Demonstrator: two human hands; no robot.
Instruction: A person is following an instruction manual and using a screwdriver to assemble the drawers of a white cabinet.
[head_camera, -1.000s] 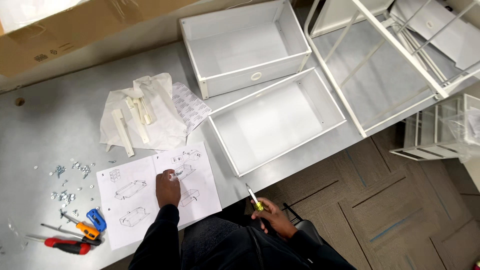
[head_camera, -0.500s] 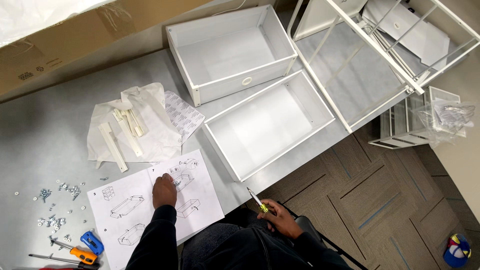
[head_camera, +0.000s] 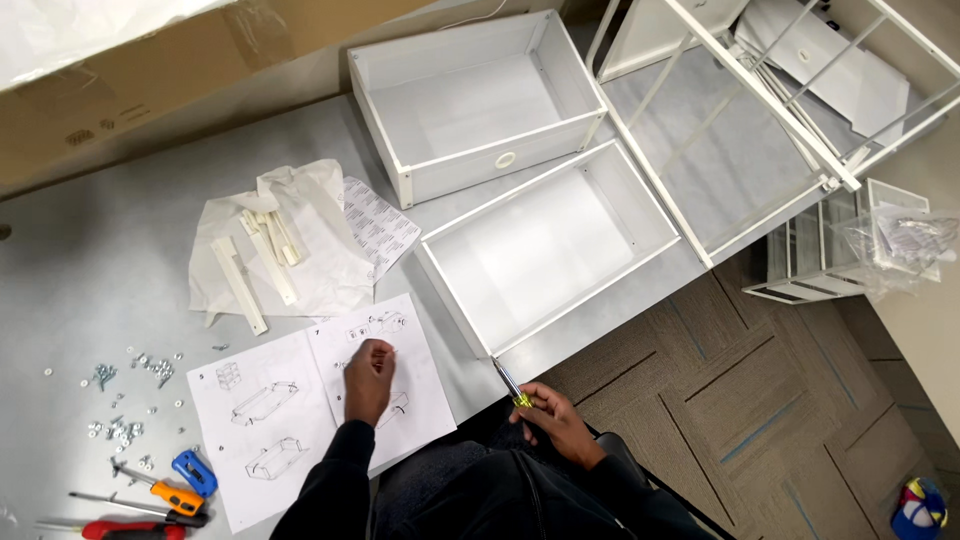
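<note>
I see L hand (head_camera: 368, 380) resting flat, fingers loose, on instruction sheet (head_camera: 320, 400) at 7 o'clock. R hand (head_camera: 552, 420) closed round yellow-handled screwdriver (head_camera: 510, 385) at 6 o'clock, tip touching near drawer (head_camera: 550, 245) corner.

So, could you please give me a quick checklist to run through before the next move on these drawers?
1. Instructions open and flat: ok; the left hand rests on the instruction sheet.
2. Screwdriver in hand: ok; the right hand holds the yellow-handled screwdriver, tip by the near drawer's corner.
3. Near drawer within reach: ok; it lies open side up at the table edge.
4. Screws at hand: ok; they lie scattered left of the sheet. Whether all are there: cannot tell.
5. Rails unpacked: ok; they lie on the plastic bag.
6. Far drawer finished: cannot tell.
</note>
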